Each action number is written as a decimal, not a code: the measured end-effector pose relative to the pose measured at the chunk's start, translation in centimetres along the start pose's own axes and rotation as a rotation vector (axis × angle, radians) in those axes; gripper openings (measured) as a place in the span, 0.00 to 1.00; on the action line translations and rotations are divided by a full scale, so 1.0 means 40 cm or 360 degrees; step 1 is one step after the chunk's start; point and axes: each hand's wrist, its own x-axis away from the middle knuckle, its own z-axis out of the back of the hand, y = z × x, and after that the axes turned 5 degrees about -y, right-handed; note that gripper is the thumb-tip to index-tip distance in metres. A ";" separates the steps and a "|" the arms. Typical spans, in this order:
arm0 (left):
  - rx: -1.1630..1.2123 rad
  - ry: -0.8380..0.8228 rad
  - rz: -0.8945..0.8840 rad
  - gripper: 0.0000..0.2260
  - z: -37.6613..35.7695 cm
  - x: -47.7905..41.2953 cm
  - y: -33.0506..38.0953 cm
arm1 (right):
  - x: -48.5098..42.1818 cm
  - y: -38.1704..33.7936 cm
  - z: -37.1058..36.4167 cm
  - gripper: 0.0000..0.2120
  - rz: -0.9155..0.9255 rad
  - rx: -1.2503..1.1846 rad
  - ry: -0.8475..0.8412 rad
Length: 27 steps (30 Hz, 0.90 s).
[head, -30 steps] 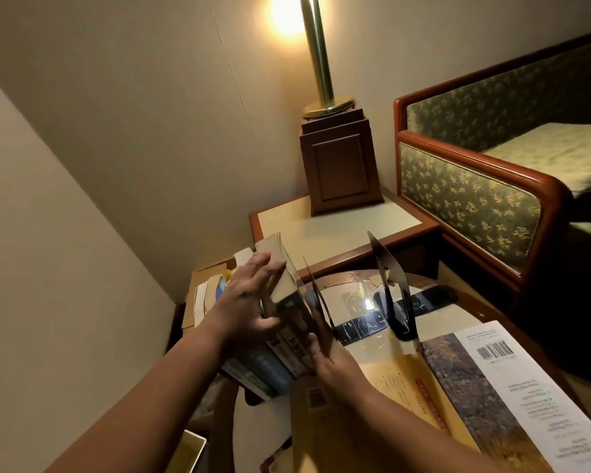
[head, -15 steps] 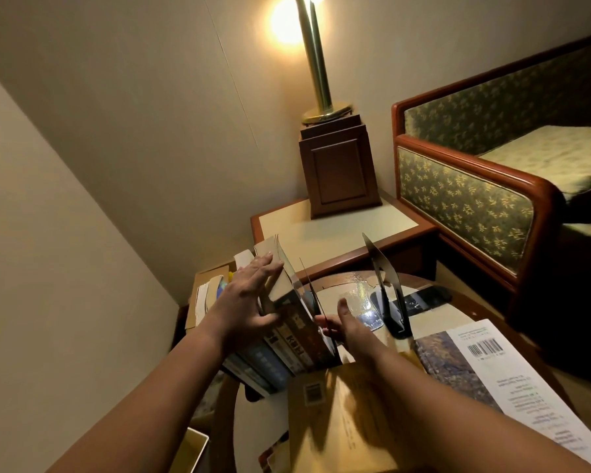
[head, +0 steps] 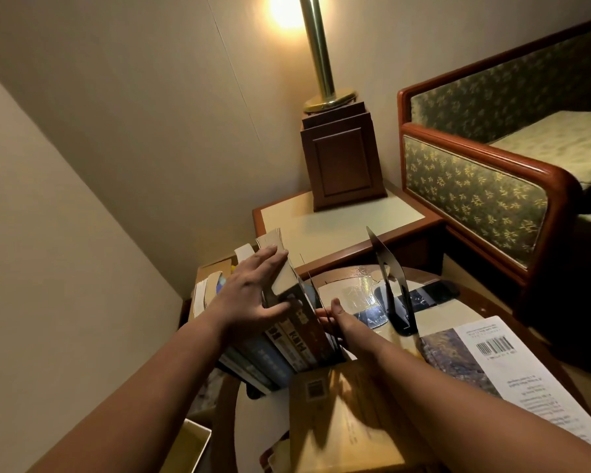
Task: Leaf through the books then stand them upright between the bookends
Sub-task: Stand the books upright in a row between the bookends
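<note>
Beige walls met at a corner behind a green patterned sofa [head: 475, 186] with a red-brown wood frame and a side table [head: 338, 227] carrying a brass lamp [head: 318, 56] on a dark wood box [head: 342, 158]. Nearer, a round glass-topped table [head: 355, 288] held the work. A large book [head: 485, 367] lay flat at right, back cover up, showing a barcode; its small print was illegible. A tan book [head: 342, 421] lay flat at centre with a square code label. A row of books [head: 287, 336] stood leaning at the table's left edge; spine lettering was visible but unreadable. One black bookend [head: 393, 295] stood well apart to their right. The left hand [head: 249, 298], fingers spread wide, pressed flat on the row's top. The right hand [head: 338, 319] rested against the row's right end, holding a thin dark plate there.
</note>
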 end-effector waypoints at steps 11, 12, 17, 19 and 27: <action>-0.0080 0.0079 0.0112 0.42 0.000 -0.004 0.060 | 0.107 -0.030 -0.004 0.54 0.0148 0.0798 0.0052; -0.0069 0.0075 0.0125 0.42 0.001 -0.003 0.062 | 0.130 -0.031 0.001 0.50 0.0125 0.0802 0.0056; -0.0114 0.0044 0.0154 0.44 0.001 -0.001 0.059 | 0.284 -0.013 0.074 0.30 0.0135 0.1079 0.0013; -0.0188 -0.0013 0.0158 0.46 -0.001 -0.003 0.053 | 0.349 -0.014 0.110 0.35 0.0108 0.1227 -0.0009; -0.0257 -0.0161 0.0291 0.43 0.005 -0.033 0.084 | 0.538 0.002 0.238 0.27 -0.0196 0.2090 0.0032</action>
